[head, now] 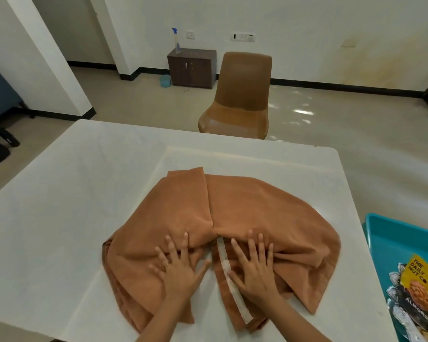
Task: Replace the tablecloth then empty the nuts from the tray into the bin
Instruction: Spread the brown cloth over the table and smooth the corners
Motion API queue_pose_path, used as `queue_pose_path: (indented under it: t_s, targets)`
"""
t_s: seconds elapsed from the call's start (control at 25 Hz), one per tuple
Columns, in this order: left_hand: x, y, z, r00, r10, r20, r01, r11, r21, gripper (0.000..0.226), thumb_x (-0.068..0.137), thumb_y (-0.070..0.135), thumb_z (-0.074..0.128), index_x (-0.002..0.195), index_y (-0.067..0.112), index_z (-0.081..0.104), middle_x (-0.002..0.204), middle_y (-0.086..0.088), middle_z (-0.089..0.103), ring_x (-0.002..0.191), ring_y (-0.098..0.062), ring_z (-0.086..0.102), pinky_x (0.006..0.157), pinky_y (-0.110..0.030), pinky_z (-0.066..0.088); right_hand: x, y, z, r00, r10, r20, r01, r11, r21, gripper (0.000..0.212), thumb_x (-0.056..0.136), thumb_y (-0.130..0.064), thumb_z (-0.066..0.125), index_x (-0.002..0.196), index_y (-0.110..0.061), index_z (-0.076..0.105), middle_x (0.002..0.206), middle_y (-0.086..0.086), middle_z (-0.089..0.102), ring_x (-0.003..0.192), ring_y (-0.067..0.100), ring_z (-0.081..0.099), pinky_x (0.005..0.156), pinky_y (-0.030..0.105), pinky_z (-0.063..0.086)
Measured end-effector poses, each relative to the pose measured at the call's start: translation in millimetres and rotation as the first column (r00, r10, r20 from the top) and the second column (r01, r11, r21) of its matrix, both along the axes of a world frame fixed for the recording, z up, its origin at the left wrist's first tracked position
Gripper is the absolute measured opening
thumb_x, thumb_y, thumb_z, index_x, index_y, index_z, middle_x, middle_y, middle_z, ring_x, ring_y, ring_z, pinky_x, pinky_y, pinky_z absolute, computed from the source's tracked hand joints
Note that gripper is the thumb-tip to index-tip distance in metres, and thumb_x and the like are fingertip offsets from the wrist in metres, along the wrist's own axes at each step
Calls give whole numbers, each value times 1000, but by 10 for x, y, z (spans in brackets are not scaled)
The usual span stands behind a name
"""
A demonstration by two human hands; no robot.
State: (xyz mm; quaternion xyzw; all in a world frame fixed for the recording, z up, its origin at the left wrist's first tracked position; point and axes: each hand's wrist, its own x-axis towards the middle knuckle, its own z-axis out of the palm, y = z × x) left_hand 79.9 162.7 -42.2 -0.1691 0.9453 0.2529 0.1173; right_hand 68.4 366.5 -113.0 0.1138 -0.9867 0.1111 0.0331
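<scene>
Brown tablecloth (245,218) bunched on table (72,193), under both flat hands

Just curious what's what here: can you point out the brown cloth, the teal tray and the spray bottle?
brown cloth (257,206), head view, smooth upper part
teal tray (400,240), head view, bare floor
spray bottle (176,41), head view, clear body

The tablecloth (245,213) is plain rust-orange, with one white band along a hem. The table (84,193) under it is white. The tray (391,233) at the right is teal. In it, one nut packet (416,272) is yellow with black letters, and the other packets (393,294) have silver edges. The chair (240,95) is brown and the cabinet (192,67) is dark brown. The spray bottle (175,40) has a blue head. The wall (307,21) is white with a black skirting (331,85), and the floor (356,124) is beige.
</scene>
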Motion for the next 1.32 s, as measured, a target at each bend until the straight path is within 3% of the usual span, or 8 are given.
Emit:
queue_pose_path:
  t_s: [0.32,0.56,0.76,0.88,0.96,1.04,1.16,1.32]
  targets:
    - [-230,-823,-424,988,-5,156,13,999,-46,89,66,88,18,134,56,-28,149,24,-32,142,-44,-14,99,-78,-2,-507,804,-177,977,37,209,-73,983,168,55,95,-64,15,145,-46,26,158,3,19,142,24,24,116,40,1]
    - [-181,-1714,-424,976,108,191,-88,990,-108,66,87,70,28,135,62,-18,154,24,-19,144,-42,-6,102,-76,-2,-894,1778,-17,949,-129,289,42,956,289,50,88,-50,29,138,-47,38,151,-1,38,135,25,42,104,66,29]
    - [-57,-2624,-587,962,168,214,-97,947,-307,61,86,73,12,142,51,0,161,8,-3,147,-28,1,113,-62,4,-1145,2082,329,883,-269,384,50,869,493,51,95,-47,20,146,-51,13,161,-6,-3,148,26,-1,114,61,1]
    - [-257,-2256,-493,975,173,135,-105,908,-405,83,86,58,51,152,35,5,159,-13,0,144,-43,2,111,-65,6,-1153,1654,340,926,-273,261,219,951,216,53,87,-53,55,131,-24,51,156,9,23,145,37,14,112,59,17]
    - [-393,-1646,-289,995,-90,52,101,957,-273,103,73,54,64,152,32,2,159,-17,-5,145,-39,-6,113,-59,1,-1137,1266,276,990,-133,34,136,988,-77,53,82,-39,67,124,-7,57,149,13,36,138,42,30,110,55,29]
    - [-574,-1204,-222,940,-336,-58,320,928,-191,98,72,70,45,149,41,-8,158,-2,-19,145,-28,-19,115,-49,-9,-1141,864,245,1000,8,30,-3,983,-183,64,85,-34,55,143,-13,38,156,8,20,145,34,17,116,54,19]
    - [-903,-861,-307,952,-307,-8,304,945,-121,87,69,87,15,142,53,-16,157,8,-21,145,-28,-19,114,-52,-13,-1248,444,141,962,40,272,-42,999,1,83,79,-73,37,150,-43,7,159,-3,-9,146,30,-12,111,52,-14]
    - [-1015,-915,-542,954,-210,215,247,956,-160,107,49,101,17,138,57,-21,160,4,-13,145,-39,-10,113,-60,-6,-1353,320,66,915,-32,402,-49,980,191,71,82,-73,31,147,-48,16,161,0,1,146,37,-2,112,57,-10]
